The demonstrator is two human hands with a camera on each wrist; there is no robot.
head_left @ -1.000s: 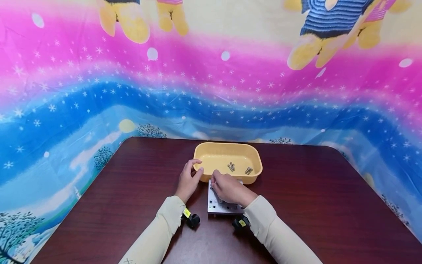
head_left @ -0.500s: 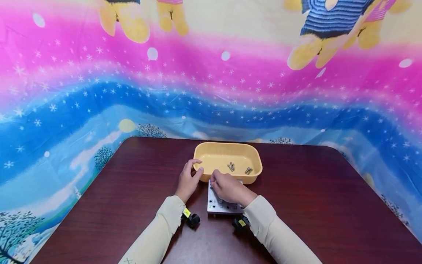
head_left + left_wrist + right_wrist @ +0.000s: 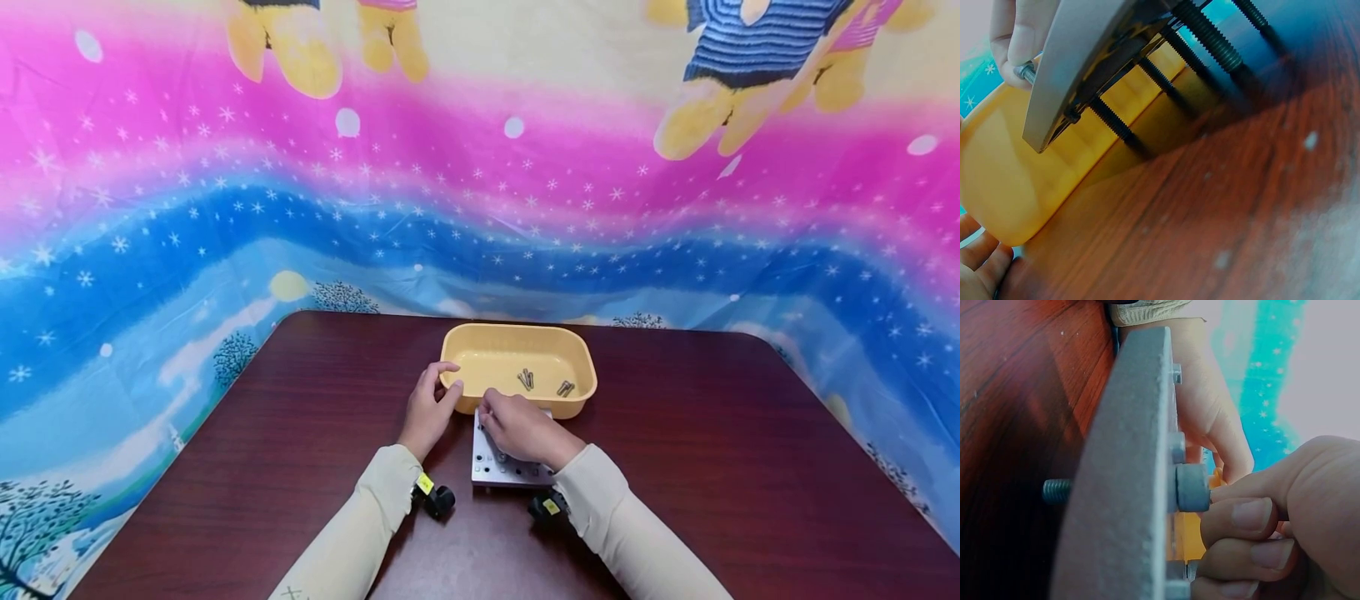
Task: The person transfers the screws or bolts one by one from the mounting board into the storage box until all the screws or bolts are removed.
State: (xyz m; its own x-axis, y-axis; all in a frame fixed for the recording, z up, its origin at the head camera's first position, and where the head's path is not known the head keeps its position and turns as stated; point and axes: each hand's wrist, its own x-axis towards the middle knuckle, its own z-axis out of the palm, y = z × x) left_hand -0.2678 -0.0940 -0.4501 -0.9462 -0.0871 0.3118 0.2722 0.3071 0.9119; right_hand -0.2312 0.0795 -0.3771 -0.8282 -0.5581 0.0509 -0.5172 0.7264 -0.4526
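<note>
A silver metal plate (image 3: 483, 442) with holes lies in front of a yellow plastic bin (image 3: 573, 407). Over the plate, my right hand (image 3: 523, 430) pinches a bolt (image 3: 1025, 72) between thumb and fingers, near the plate's far left part. Whether that bolt's tip has entered a hole is hidden. My left hand (image 3: 427, 414) holds the bin's left end, index finger over the rim and thumb at the front side. Several threaded bolts (image 3: 1111, 119) stick out below the plate in the left wrist view. A bolt head (image 3: 1193, 487) stands proud of it in the right wrist view.
Inside the bin lie two small groups of loose bolts, one near the middle (image 3: 527, 380) and one at the right (image 3: 566, 388). Dark red wood tabletop (image 3: 712, 433) surrounds everything. A patterned cloth (image 3: 480, 208) hangs behind the table.
</note>
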